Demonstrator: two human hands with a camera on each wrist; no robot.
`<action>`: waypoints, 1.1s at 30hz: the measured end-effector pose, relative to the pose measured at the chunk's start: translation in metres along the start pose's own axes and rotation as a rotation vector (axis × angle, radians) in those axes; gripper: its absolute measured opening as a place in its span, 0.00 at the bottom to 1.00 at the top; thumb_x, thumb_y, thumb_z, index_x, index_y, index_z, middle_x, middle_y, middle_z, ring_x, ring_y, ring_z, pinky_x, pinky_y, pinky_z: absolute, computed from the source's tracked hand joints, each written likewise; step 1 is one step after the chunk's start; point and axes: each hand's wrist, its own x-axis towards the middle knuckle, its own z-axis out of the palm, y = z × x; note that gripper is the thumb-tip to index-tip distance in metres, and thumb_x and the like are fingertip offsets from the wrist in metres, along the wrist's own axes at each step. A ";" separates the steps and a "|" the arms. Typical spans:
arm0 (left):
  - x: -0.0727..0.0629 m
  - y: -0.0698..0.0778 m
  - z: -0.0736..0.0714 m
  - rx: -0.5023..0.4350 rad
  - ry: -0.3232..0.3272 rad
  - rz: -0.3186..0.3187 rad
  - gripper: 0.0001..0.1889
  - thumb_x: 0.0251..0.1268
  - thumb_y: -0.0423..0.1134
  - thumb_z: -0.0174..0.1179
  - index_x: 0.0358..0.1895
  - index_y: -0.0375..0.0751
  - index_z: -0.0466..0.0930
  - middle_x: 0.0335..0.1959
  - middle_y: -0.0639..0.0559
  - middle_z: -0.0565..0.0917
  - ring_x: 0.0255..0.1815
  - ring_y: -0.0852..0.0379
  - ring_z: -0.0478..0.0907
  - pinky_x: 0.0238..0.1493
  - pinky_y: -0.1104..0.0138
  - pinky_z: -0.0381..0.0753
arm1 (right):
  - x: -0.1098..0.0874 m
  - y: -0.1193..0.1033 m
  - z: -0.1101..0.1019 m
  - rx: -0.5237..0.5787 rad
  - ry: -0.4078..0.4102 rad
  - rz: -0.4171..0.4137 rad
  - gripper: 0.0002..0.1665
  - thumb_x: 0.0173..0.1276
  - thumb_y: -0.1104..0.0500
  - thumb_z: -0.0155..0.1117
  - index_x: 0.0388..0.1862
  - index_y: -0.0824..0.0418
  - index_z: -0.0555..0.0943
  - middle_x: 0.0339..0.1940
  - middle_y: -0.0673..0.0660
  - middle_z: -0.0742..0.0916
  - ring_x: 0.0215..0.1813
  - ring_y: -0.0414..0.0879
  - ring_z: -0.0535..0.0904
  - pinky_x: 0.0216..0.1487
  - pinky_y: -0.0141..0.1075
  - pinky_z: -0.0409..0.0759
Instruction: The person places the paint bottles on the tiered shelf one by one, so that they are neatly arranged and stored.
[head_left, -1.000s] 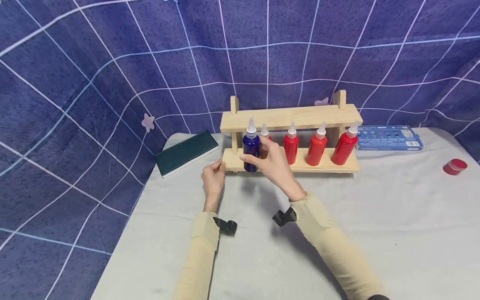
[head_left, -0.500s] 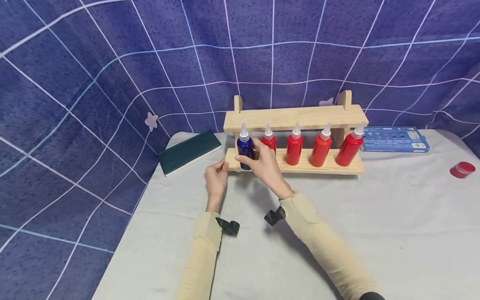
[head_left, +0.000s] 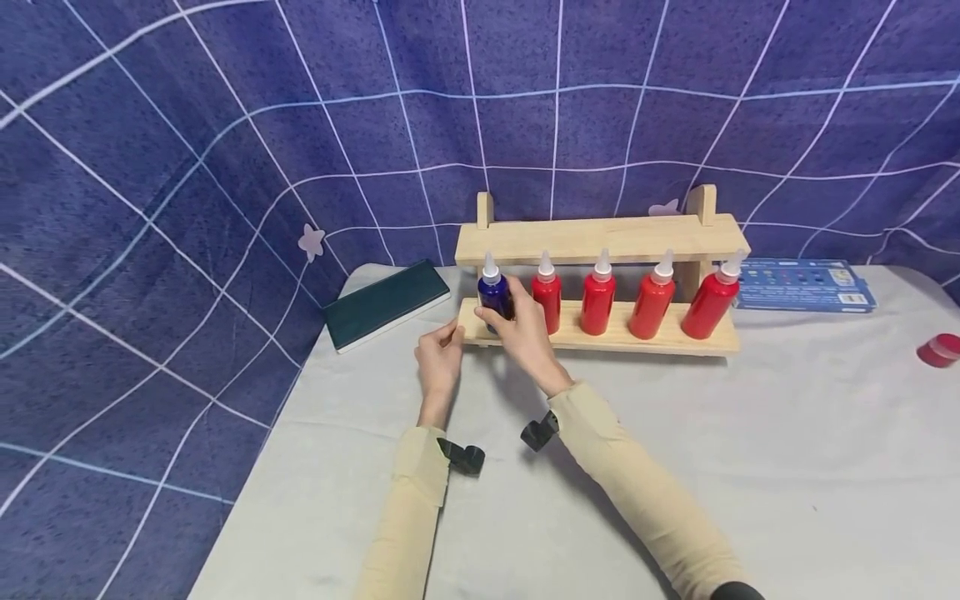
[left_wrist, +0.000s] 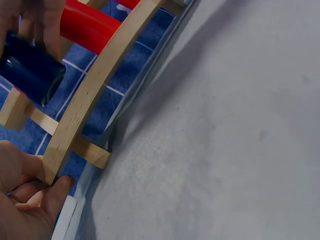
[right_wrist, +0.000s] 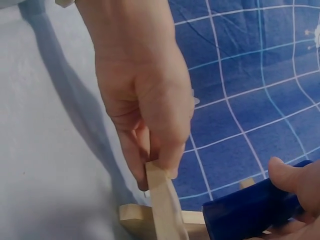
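My right hand (head_left: 523, 333) grips a dark blue squeeze bottle (head_left: 492, 289) with a white pointed nozzle. Upright, it stands over the left end of the two-tier wooden rack's lower board. In the left wrist view the blue bottle's (left_wrist: 37, 75) base shows close over the board. My left hand (head_left: 438, 362) pinches the left end of that board between thumb and fingers, also seen in the right wrist view as the left hand (right_wrist: 145, 95) on the board end (right_wrist: 165, 200). Several red bottles (head_left: 597, 304) with white nozzles line the lower board to the right.
The rack's upper shelf (head_left: 600, 239) runs above and behind the bottles. A dark green box (head_left: 386, 304) lies left of the rack, a flat blue box (head_left: 802, 285) to its right. A red round container (head_left: 939, 350) sits at the far right. A blue gridded curtain (head_left: 420, 133) hangs behind.
My right hand has carried the blue bottle left and down toward the board's left end, uncovering the nearest red bottle. My left hand keeps its hold. The head view has shifted slightly left.
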 end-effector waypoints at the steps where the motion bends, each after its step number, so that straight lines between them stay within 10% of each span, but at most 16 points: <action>1: 0.000 0.000 0.000 0.004 0.001 -0.002 0.13 0.66 0.39 0.63 0.52 0.45 0.86 0.44 0.45 0.87 0.45 0.51 0.86 0.48 0.57 0.83 | 0.001 0.001 0.001 0.000 0.001 0.003 0.31 0.65 0.59 0.70 0.64 0.64 0.72 0.56 0.65 0.83 0.56 0.57 0.80 0.58 0.49 0.78; 33: -0.002 0.001 0.000 0.000 0.013 0.018 0.13 0.65 0.38 0.63 0.52 0.42 0.85 0.45 0.44 0.87 0.46 0.50 0.85 0.49 0.57 0.83 | 0.011 0.014 0.015 0.002 -0.035 0.088 0.32 0.69 0.59 0.65 0.68 0.66 0.66 0.59 0.67 0.81 0.61 0.57 0.78 0.64 0.49 0.73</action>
